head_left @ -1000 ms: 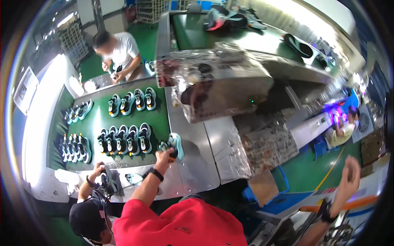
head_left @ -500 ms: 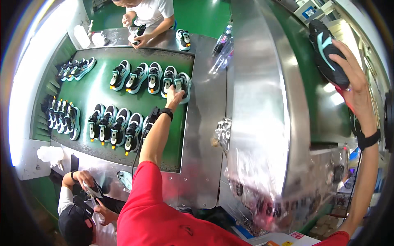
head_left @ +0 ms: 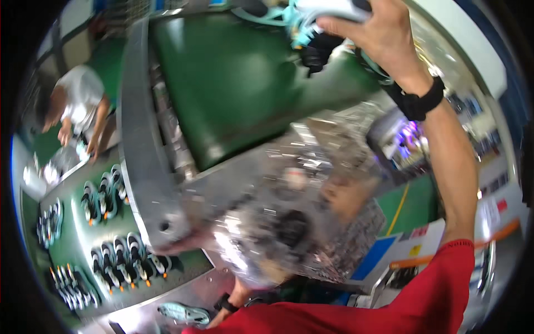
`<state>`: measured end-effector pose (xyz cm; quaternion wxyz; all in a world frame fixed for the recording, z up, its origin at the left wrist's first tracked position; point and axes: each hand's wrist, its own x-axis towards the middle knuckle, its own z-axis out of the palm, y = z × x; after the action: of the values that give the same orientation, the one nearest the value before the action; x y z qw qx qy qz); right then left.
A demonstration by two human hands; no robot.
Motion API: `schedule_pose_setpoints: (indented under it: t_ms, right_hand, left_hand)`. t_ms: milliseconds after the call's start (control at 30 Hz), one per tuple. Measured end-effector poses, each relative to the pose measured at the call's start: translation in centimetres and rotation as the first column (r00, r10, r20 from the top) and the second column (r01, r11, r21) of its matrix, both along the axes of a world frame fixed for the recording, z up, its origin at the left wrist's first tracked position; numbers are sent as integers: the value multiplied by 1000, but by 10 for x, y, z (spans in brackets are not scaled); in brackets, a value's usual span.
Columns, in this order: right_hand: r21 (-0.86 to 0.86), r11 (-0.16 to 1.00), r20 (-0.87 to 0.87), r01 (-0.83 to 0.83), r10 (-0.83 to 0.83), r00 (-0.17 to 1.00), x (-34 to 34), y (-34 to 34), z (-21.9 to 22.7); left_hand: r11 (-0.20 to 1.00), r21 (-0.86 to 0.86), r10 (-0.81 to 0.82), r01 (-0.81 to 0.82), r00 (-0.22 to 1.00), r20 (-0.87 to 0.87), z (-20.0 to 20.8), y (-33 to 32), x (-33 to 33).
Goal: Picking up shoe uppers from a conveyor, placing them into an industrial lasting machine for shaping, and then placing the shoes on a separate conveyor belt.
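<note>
My right hand (head_left: 384, 42) is raised at the upper right, closed around a white, black and teal sneaker (head_left: 297, 22). Its thumb presses along the side, and the top of the picture cuts off part of the shoe. A green belt (head_left: 239, 89) lies below and to the left of it. Low in the middle, my left hand (head_left: 243, 288) is smeared by motion and partly covered by clear plastic film (head_left: 245, 239). Its fingers cannot be made out. Near that wrist, a pale teal shoe piece (head_left: 183, 313) lies on a metal ledge.
Rows of sneakers (head_left: 125, 264) stand on the lower green belt at left, beside a metal rail (head_left: 150, 161). A person in a white shirt (head_left: 80, 97) works beyond it. Crumpled plastic (head_left: 334, 167) hangs over the metal frame. White boxes (head_left: 489, 217) are at right.
The view has swung right. My left hand has come away from the sneaker it touched on the belt. The sneaker in my right hand now shows its side and laces instead of its sole.
</note>
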<state>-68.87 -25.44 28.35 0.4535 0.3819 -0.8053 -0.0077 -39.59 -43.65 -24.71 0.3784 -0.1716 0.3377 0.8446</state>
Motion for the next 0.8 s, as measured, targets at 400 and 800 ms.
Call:
schedule_pose_setpoints:
  t_ms: [400,800]
  right_hand:
    - [-750,427,542,505,-40,840,387,164,-19]
    - [-893,-385,310,234,-148,939,812,131,-202]
  left_hand:
    - [502,557,-307,661,739,-600,282,162,31]
    - [459,121,-601,880,408,-687,299,297,336]
